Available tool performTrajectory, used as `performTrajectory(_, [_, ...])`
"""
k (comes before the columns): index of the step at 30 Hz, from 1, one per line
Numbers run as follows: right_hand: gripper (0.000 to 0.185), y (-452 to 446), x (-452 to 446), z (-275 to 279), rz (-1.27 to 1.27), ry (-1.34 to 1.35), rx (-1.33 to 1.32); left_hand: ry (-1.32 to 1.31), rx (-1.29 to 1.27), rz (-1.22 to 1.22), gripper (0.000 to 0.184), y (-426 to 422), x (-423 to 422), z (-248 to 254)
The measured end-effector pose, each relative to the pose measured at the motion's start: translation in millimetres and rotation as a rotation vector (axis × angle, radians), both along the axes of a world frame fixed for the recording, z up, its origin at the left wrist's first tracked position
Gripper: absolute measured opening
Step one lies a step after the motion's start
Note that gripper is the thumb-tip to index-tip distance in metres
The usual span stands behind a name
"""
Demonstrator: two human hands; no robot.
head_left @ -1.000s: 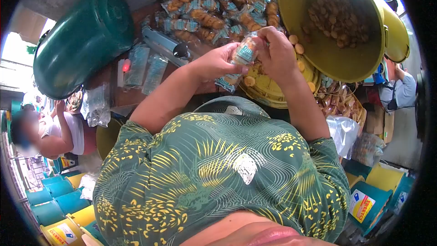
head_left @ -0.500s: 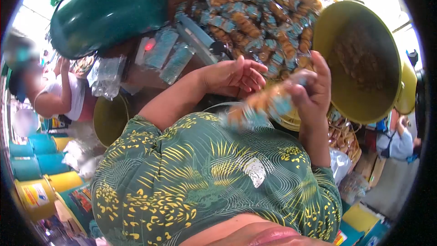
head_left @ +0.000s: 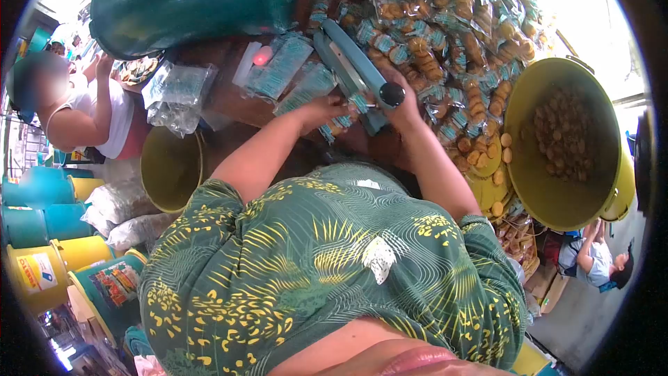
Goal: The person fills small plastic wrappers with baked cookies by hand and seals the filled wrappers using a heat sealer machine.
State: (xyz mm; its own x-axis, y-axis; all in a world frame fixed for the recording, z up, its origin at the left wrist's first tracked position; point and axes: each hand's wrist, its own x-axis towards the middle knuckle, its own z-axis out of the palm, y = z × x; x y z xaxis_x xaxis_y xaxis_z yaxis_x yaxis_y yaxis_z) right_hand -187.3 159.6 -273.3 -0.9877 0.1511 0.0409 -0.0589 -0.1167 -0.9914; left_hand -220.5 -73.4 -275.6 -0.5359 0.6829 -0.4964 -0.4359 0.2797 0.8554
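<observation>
A pale blue bag sealer (head_left: 348,73) with a black round end stands on the table in front of me. My left hand (head_left: 321,113) is closed on a small clear bag of cookies (head_left: 336,127), whose blue-printed end reaches the sealer's near end. At the sealer's other side, my right hand (head_left: 403,101) wraps around its arm beside the black end; some of those fingers are hidden behind it. Flat blue-printed empty bags (head_left: 284,69) lie left of the sealer, with a pink round object (head_left: 262,56) on them.
Many filled cookie bags (head_left: 424,49) are heaped beyond the sealer. Loose cookies lie on a yellow lid (head_left: 485,181). A yellow tub (head_left: 577,209) of cookies stands at right, a green tub (head_left: 188,7) lies at upper left. One person (head_left: 90,111) sits at left, another (head_left: 598,257) at far right.
The cookie bag has passed from my right hand to my left, which was open, and is now at the sealer. My right hand has moved forward onto the sealer's arm. The view has shifted.
</observation>
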Motion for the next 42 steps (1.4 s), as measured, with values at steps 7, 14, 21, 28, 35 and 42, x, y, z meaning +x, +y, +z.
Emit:
performTrajectory(7, [0.044, -4.3, 14.3, 100.7, -0.026, 0.01, 0.645, -0.031, 0.036, -0.049, 0.056, -15.4, -27.6, 17.2])
performTrajectory(14, [0.049, -37.8, 29.6, 60.1, -0.225, -0.009, 0.8, 0.21, -0.086, -0.24, 0.061, -13.9, -55.8, 13.4])
performTrajectory(21, [0.036, -41.3, 31.3, 71.6, -0.177, -0.231, 0.73, 0.117, -0.03, -0.268, 0.05, -0.6, -77.6, 11.7])
performTrajectory(28, [0.032, -34.1, 33.7, 60.5, -0.203, -0.127, 0.73, 0.009, -0.049, -0.301, 0.047, 11.7, -74.1, 31.3])
performTrajectory(35, [0.026, -33.9, 32.5, 51.7, -0.222, -0.103, 0.831, -0.026, -0.092, -0.15, 0.056, 14.0, -42.4, 41.1])
performTrajectory(42, [0.024, -29.7, 74.0, 105.3, -0.194, 0.217, 0.783, 0.598, -0.319, -0.946, 0.063, -4.5, -17.9, 105.9])
